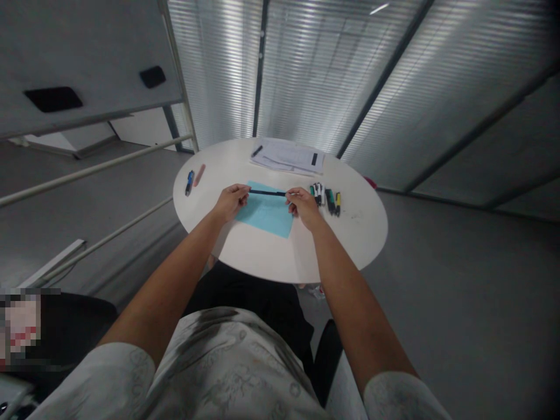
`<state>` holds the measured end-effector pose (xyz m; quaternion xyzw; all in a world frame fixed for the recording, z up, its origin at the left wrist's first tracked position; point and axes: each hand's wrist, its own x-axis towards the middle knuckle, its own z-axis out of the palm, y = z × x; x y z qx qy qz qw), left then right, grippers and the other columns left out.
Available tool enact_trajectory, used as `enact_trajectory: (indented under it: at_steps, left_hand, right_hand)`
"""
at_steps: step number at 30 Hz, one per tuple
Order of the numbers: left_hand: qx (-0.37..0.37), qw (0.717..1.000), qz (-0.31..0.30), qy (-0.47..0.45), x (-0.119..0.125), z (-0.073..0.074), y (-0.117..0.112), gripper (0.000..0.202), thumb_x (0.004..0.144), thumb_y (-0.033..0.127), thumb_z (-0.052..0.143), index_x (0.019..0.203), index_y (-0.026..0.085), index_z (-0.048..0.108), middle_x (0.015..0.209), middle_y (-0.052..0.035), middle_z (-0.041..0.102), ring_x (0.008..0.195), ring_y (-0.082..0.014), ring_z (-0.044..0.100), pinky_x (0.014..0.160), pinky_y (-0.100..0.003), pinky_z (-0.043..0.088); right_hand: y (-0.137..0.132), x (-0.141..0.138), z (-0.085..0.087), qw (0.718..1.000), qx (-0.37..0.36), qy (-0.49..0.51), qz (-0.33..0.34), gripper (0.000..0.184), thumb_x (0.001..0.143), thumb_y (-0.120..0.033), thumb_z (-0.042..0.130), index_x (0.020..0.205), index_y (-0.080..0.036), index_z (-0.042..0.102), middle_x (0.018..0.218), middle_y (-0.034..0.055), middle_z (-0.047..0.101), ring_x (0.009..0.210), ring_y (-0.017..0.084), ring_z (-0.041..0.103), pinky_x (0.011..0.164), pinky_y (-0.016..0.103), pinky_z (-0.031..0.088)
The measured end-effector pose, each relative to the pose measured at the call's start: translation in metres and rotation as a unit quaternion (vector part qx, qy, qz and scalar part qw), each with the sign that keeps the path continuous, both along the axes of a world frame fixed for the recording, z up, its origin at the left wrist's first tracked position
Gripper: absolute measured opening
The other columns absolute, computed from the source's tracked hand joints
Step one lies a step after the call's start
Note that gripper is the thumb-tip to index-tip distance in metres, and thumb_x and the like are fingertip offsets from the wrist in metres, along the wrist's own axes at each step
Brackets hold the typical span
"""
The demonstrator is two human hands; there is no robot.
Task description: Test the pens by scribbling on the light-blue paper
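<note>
A long, thin black strip [266,192] stretches level between my two hands, above a light-blue sheet of paper [266,217]. My left hand [231,201] pinches its left end between thumb and fingers. The right end is pinched by my right hand [303,204], where the strip looks slightly thicker; its exact kind is too small to make out. The blue sheet lies at a slant on the white round table [262,259], its upper part crossed by the strip. Close to my right hand lie several markers [318,193] with white bodies.
Further right are dark-green and yellow markers [333,202]. At the back lies a stack of white papers [289,157] with a black pen [256,151] on it. Blue pens [189,182] and a pinkish strip [199,175] lie at the left. A metal rail [100,169] runs beyond the table's left side.
</note>
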<state>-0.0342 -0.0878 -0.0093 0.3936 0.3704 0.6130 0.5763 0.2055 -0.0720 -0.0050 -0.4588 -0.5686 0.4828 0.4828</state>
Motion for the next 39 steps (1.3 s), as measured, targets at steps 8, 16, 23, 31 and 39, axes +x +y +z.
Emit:
enact_trajectory:
  at_steps: [8,16,23,31,39]
  left_hand:
    - [-0.010,1.000,0.011,-0.003,0.0021,0.0034,-0.0014,0.017,0.071,0.021,0.078,0.076,0.013,0.064,0.058,0.0020,0.053,0.048,-0.0056,0.046,0.046,-0.020,0.033]
    - [0.003,1.000,0.006,-0.009,0.0011,0.0021,-0.0011,0.019,0.070,0.025,0.078,0.072,0.013,0.062,0.059,0.0016,0.053,0.048,-0.0056,0.046,0.046,-0.020,0.033]
    - [0.000,1.000,0.011,0.003,0.0017,0.0035,-0.0023,0.019,0.069,0.024,0.077,0.071,0.014,0.062,0.058,0.0014,0.053,0.049,-0.0062,0.045,0.047,-0.021,0.033]
    - [0.016,1.000,0.004,-0.002,0.0002,-0.0011,0.0006,0.010,0.068,0.017,0.073,0.074,0.013,0.065,0.058,0.0017,0.053,0.049,-0.0067,0.045,0.048,-0.022,0.033]
    - [0.009,1.000,0.009,-0.011,0.0003,0.0010,-0.0009,0.017,0.068,0.020,0.077,0.075,0.014,0.063,0.060,0.0011,0.055,0.048,-0.0064,0.046,0.047,-0.022,0.033]
  right_hand:
    - [0.0030,0.0010,-0.0032,1.000,0.000,0.006,0.009,0.036,0.070,-0.052,0.072,0.081,-0.020,0.059,0.072,-0.0017,0.066,0.043,0.006,0.052,0.034,0.016,0.030]
    - [-0.0002,0.0007,-0.0010,1.000,0.013,0.002,0.007,0.034,0.067,-0.047,0.074,0.084,-0.020,0.061,0.075,-0.0014,0.067,0.043,0.006,0.052,0.034,0.017,0.030]
    - [-0.0013,-0.0004,0.0014,1.000,0.010,0.013,-0.003,0.041,0.064,-0.046,0.076,0.093,-0.020,0.062,0.071,-0.0040,0.063,0.043,0.006,0.050,0.034,0.018,0.029]
    - [-0.0023,-0.0006,0.0034,1.000,0.006,0.011,-0.007,0.038,0.070,-0.052,0.072,0.088,-0.020,0.062,0.072,-0.0024,0.064,0.045,0.005,0.050,0.036,0.016,0.030]
    - [0.0008,0.0000,-0.0007,1.000,0.015,0.013,-0.006,0.036,0.067,-0.045,0.076,0.089,-0.021,0.062,0.077,-0.0012,0.067,0.045,0.006,0.052,0.035,0.017,0.029]
